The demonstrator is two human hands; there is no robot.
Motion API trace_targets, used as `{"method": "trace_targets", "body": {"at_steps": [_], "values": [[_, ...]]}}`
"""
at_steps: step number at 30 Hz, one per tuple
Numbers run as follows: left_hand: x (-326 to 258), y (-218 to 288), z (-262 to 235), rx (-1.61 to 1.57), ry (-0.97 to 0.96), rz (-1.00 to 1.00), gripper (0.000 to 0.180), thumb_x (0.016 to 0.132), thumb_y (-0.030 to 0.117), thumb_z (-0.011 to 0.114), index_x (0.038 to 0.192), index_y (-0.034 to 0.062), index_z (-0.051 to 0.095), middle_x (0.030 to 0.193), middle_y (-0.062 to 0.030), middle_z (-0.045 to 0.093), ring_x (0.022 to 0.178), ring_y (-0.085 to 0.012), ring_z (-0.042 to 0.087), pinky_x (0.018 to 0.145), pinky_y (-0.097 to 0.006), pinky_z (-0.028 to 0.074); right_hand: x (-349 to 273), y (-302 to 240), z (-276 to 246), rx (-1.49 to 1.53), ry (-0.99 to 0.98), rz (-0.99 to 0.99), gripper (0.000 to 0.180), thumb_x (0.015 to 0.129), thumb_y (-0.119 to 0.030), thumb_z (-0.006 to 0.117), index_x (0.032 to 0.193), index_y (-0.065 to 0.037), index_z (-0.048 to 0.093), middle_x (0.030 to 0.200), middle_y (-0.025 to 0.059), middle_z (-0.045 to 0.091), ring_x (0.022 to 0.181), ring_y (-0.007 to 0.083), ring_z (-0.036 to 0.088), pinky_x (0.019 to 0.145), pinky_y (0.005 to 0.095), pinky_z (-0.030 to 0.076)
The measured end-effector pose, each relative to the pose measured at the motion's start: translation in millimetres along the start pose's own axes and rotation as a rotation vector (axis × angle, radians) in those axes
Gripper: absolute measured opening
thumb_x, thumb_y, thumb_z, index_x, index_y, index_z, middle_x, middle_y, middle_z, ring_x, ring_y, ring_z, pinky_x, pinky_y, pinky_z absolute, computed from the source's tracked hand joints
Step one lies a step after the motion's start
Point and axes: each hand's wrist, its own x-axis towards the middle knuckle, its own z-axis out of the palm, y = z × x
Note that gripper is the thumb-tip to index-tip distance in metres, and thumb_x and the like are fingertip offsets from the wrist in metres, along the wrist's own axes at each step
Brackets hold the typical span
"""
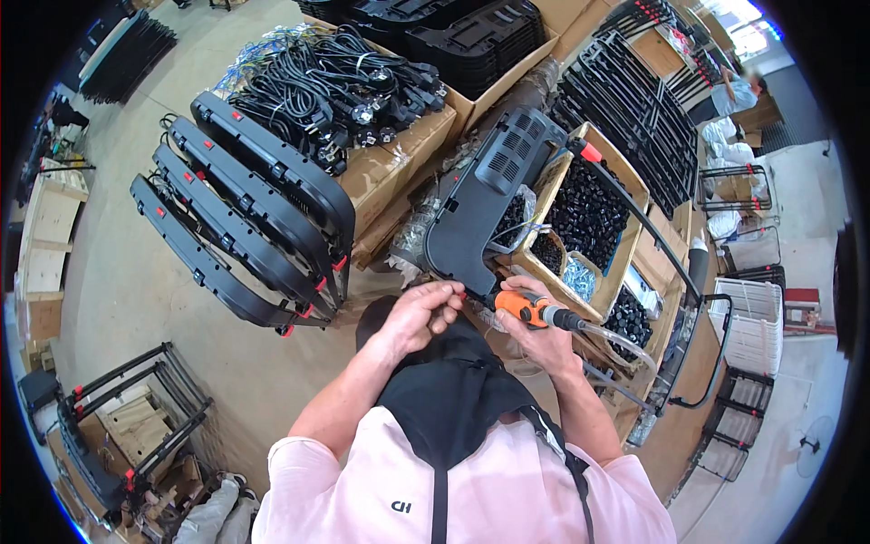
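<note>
My right hand (541, 337) is wrapped round an orange and black power screwdriver (521, 308), with a clear hose (625, 340) at its back end. The tool's front points left, toward the near end of a black plastic housing (467, 240) with a vented motor cover (517, 150). At that same end my left hand (422, 317) has its fingers pinched together. A small red spot shows beside the left fingertips; whether they hold anything is too small to tell. The screwdriver's tip is hidden near the housing's edge.
Right of the housing, a wooden box (634, 181) holds black caps, with silver screws (580, 276) in a smaller bin. Several black curved frames (245, 199) stand at left, beside a carton of power cables (335, 91). Black tubes (630, 118) are stacked behind; another person (739, 95) is far right.
</note>
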Motion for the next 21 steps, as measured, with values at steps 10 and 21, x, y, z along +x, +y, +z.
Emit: {"method": "trace_targets", "body": {"at_steps": [10, 21], "values": [[5, -26, 13, -0.075, 0.053, -0.044, 0.025, 0.112, 0.028, 0.059, 0.121, 0.0059, 0.066, 0.097, -0.0012, 0.068, 0.073, -0.0072, 0.057, 0.056, -0.019, 0.042, -9, -15, -11, 0.422, 0.058, -0.029, 0.053, 0.091, -0.001, 0.080, 0.138, 0.000, 0.055, 0.133, 0.0178, 0.069, 0.123, 0.0247, 0.067, 0.109, 0.0397, 0.053], [17, -25, 17, -0.349, 0.141, -0.055, 0.030, 0.110, 0.038, 0.060, 0.111, 0.0089, 0.066, 0.086, 0.0023, 0.060, 0.068, -0.0091, 0.052, 0.053, -0.022, 0.041, -6, -2, 5, 0.434, 0.053, -0.029, 0.051, 0.092, -0.004, 0.080, 0.137, 0.000, 0.057, 0.134, 0.0169, 0.070, 0.122, 0.0238, 0.068, 0.109, 0.0387, 0.054]]}}
